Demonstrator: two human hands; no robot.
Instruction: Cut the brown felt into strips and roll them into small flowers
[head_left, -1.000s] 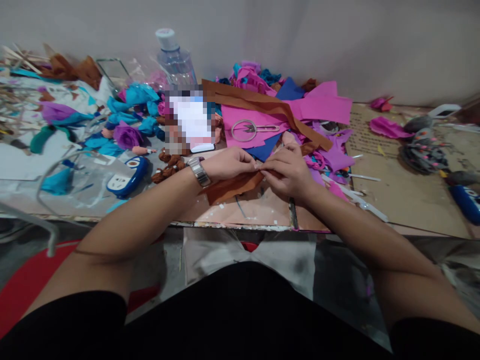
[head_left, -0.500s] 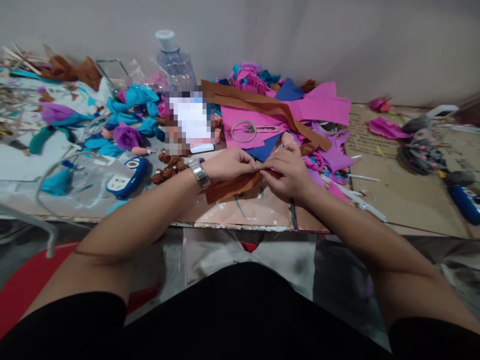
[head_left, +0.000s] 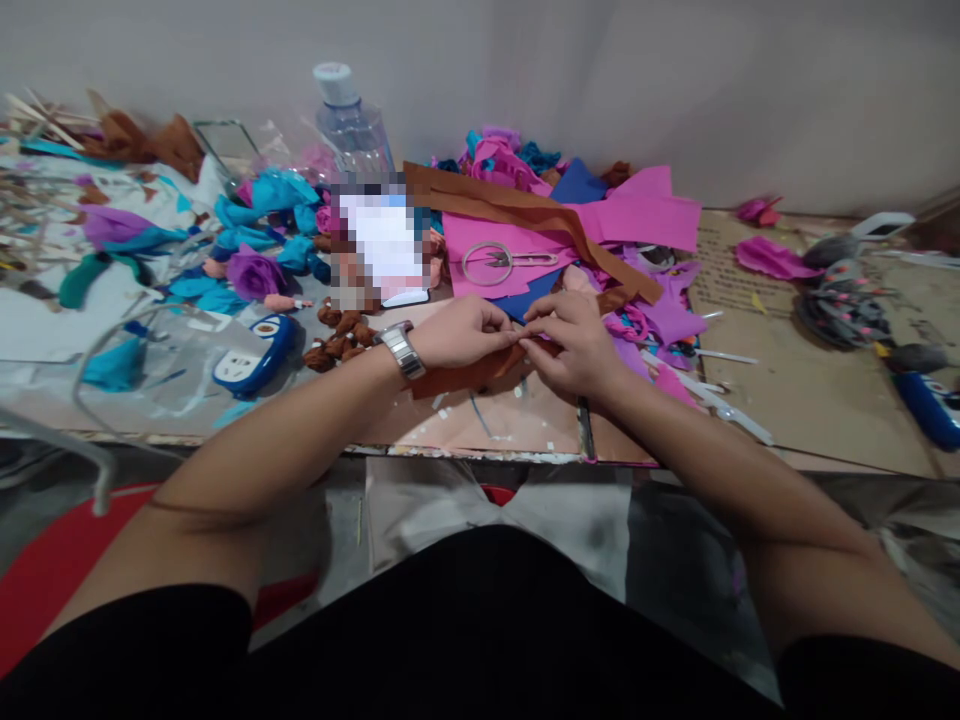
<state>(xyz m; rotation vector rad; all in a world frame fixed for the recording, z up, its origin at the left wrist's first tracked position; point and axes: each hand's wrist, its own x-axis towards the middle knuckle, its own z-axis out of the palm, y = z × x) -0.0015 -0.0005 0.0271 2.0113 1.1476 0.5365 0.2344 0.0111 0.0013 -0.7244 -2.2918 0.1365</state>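
My left hand (head_left: 461,334), with a metal watch on the wrist, and my right hand (head_left: 574,345) meet fingertip to fingertip at the middle of the worktable. Both pinch a strip of brown crepe paper (head_left: 457,376) that trails down-left under my left hand. The fingers of both hands are closed on the paper's upper end. A long brown paper strip (head_left: 525,212) lies behind them over pink sheets (head_left: 637,215).
Small metal snips (head_left: 499,260) rest on the pink paper. A plastic bottle (head_left: 349,115) stands at the back. Blue and purple paper flowers (head_left: 255,270) lie left, brown rolled buds (head_left: 337,340) by my wrist. A blue-white socket block (head_left: 251,355) sits left; cardboard (head_left: 802,380) lies right.
The brown strip has been gathered in: less of it shows under my left hand, and both hands have shifted slightly up the table.
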